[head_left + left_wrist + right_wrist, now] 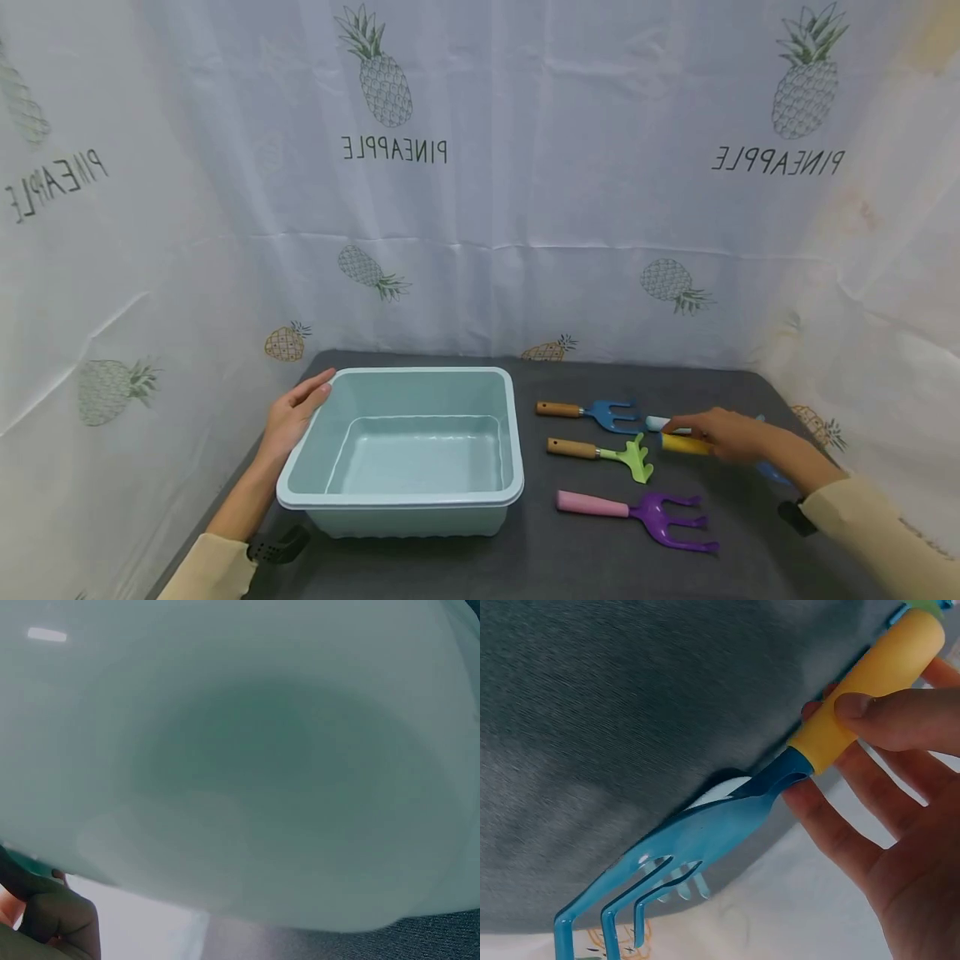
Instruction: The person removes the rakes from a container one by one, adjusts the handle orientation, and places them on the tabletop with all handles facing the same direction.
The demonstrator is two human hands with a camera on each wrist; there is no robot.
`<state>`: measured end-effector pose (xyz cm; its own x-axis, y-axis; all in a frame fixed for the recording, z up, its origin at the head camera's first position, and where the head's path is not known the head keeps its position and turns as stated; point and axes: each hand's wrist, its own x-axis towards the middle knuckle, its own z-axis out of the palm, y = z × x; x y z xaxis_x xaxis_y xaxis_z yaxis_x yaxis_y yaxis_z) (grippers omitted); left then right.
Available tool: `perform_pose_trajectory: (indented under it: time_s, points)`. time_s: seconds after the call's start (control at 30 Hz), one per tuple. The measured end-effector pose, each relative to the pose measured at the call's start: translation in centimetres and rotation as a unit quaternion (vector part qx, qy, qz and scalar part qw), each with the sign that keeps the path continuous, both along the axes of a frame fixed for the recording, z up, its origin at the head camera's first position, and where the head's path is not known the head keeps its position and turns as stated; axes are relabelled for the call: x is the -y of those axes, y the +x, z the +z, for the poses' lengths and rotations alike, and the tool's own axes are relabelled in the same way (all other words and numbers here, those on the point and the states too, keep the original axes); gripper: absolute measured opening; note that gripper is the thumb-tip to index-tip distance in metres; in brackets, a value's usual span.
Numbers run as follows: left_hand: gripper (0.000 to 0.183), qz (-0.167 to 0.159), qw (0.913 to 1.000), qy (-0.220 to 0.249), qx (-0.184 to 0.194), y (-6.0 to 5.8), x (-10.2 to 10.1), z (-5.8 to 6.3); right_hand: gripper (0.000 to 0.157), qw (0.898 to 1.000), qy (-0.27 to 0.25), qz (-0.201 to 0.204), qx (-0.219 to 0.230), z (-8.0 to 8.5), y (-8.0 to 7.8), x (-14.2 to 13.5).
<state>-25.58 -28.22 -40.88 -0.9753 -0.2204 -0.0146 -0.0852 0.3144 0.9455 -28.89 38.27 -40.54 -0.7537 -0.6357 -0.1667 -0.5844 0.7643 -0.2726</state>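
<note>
My left hand (291,427) grips the left rim of a pale blue-green plastic basin (401,500); in the left wrist view, the basin wall (300,750) hides most of the view. On the right, my right hand (731,435) holds a blue hand rake by its yellow handle (870,682). Its thumb lies on the handle with fingers behind, and the blue pronged head (705,832) points away from the palm. Beside it lies another tool with a whitish handle (657,423), partly hidden by the hand.
Between basin and right hand lie a blue rake (611,415) with a wooden handle, a green rake (636,458) with a wooden handle, and a purple rake (663,521) with a pink handle. Pineapple-print curtains (480,192) surround the dark grey tabletop (540,567).
</note>
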Motion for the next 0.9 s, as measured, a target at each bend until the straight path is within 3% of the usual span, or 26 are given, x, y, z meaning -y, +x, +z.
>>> perform_pose_trajectory:
  time_s: [0.2, 0.43, 0.9]
  points:
    - [0.063, 0.000, 1.0000, 0.006, -0.001, 0.1, -0.1, 0.2, 0.072, 1.000, 0.016, -0.011, -0.009, -1.1, 0.6, 0.2]
    - [0.061, -0.005, 1.0000, 0.001, -0.003, 0.1, 0.0, 0.0, 0.072, 0.999, 0.027, 0.016, -0.044, -2.2, 0.7, -0.1]
    - [0.064, 0.000, 0.9998, 0.008, -0.015, 0.2, -0.2, 0.1, 0.070, 0.997, 0.029, 0.012, -0.068, -2.8, 1.1, -0.4]
